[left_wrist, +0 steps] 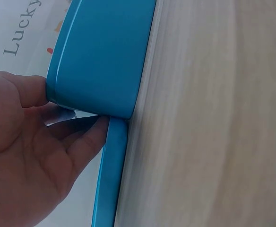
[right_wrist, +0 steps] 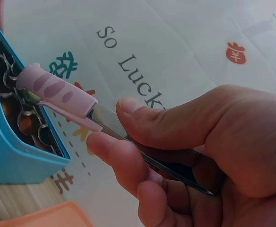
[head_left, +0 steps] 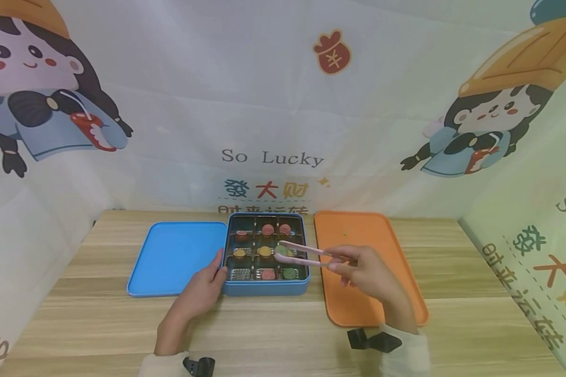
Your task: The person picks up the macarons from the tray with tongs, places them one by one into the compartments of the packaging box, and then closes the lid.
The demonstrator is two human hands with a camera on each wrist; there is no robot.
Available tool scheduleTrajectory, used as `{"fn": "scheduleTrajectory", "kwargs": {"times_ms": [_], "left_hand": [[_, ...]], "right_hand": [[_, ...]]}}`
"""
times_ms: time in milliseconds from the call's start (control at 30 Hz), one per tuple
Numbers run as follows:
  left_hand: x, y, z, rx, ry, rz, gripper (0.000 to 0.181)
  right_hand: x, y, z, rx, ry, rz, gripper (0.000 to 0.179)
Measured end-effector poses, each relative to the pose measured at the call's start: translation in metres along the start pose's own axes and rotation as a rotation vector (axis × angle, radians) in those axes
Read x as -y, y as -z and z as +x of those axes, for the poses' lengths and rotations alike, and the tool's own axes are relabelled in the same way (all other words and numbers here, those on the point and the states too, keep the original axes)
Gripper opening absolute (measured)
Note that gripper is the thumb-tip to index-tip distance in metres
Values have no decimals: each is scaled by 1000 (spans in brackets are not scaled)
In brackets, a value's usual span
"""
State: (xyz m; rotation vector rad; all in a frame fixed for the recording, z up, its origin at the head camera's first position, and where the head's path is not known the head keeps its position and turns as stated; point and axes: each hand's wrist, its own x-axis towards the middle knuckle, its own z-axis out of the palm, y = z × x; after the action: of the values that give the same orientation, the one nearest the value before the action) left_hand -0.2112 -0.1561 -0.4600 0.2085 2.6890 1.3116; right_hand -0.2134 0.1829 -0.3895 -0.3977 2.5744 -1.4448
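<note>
A square blue box (head_left: 266,289) with a dark compartmented insert stands on the table. Several small round candy-like pieces lie in it: red ones at the back, yellow pieces (head_left: 264,252) in the middle row, a pink one (head_left: 268,274) and a green one (head_left: 290,274) in front. My left hand (head_left: 200,288) holds the box's left side, thumb at the rim and fingers lower down. My right hand (head_left: 368,272) pinches pink-tipped metal tongs (right_wrist: 57,87) between thumb and fingers. Their tips are over the box's right middle compartment, around a green piece (right_wrist: 30,97), partly hidden.
Left of the box lies a blue lid (head_left: 179,256), touching or nearly touching it. An orange tray (head_left: 358,309) lies to the right, beneath my right hand. A printed cloth (head_left: 273,104) hangs behind the wooden table (head_left: 264,335).
</note>
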Motion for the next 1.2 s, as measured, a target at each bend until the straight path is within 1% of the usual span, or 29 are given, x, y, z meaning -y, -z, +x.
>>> {"fn": "scheduleTrajectory", "kwargs": {"times_ms": [167, 367, 533, 867, 1000, 1200], "left_hand": [[0, 0, 0, 0, 1, 3, 57], [0, 1, 0, -1, 2, 6, 57], [-1, 1, -1, 0, 1, 5, 57], [-2, 1, -1, 2, 5, 6, 57], [-2, 1, -1, -1, -1, 6, 57], [-1, 0, -1, -12, -14, 7, 57]], "right_hand": [[2, -4, 2, 2, -1, 10, 33], [4, -8, 3, 28, 11, 21, 34], [5, -11, 4, 36, 1, 40, 36], [8, -17, 7, 42, 32, 16, 35], [9, -20, 8, 49, 53, 20, 36], [9, -25, 11, 56, 51, 44, 36]]}}
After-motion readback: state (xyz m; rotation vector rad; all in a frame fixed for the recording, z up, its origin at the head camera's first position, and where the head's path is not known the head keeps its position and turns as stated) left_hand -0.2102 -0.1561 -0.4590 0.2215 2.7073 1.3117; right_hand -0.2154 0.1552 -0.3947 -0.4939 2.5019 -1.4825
